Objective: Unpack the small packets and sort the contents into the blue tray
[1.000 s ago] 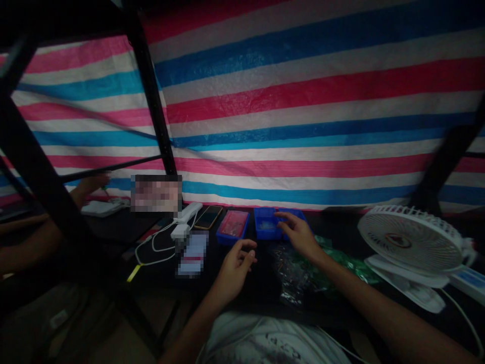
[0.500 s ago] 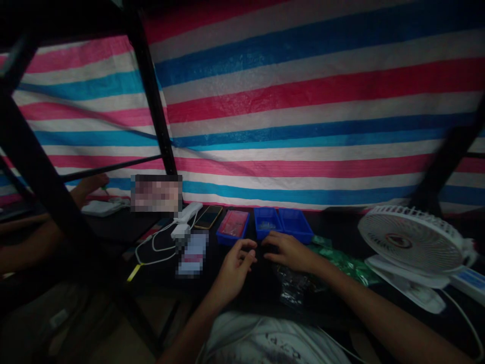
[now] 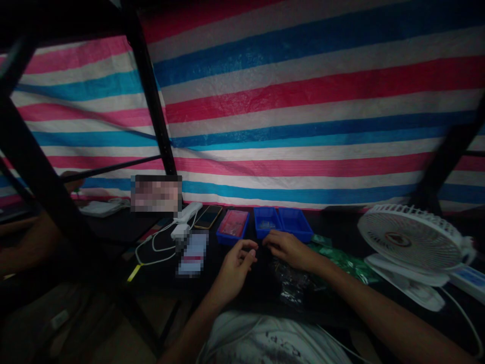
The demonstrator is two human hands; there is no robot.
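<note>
Left hand (image 3: 235,268) and right hand (image 3: 290,250) loosely open, empty, near the blue tray (image 3: 267,222) (lighting's pretty dark, though).

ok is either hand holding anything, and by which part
Nothing visibly held. The left hand is curled and empty, and the right hand is empty in front of a blue plastic tray, though dim light could hide something tiny.

**Right hand pulls back from trays**

The person's right hand (image 3: 290,251) has drawn back from above the blue plastic tray (image 3: 265,221) to just in front of it, while a co-worker's hand (image 3: 71,183) has shifted left, now mostly hidden behind a black shelf post (image 3: 38,172).
</note>
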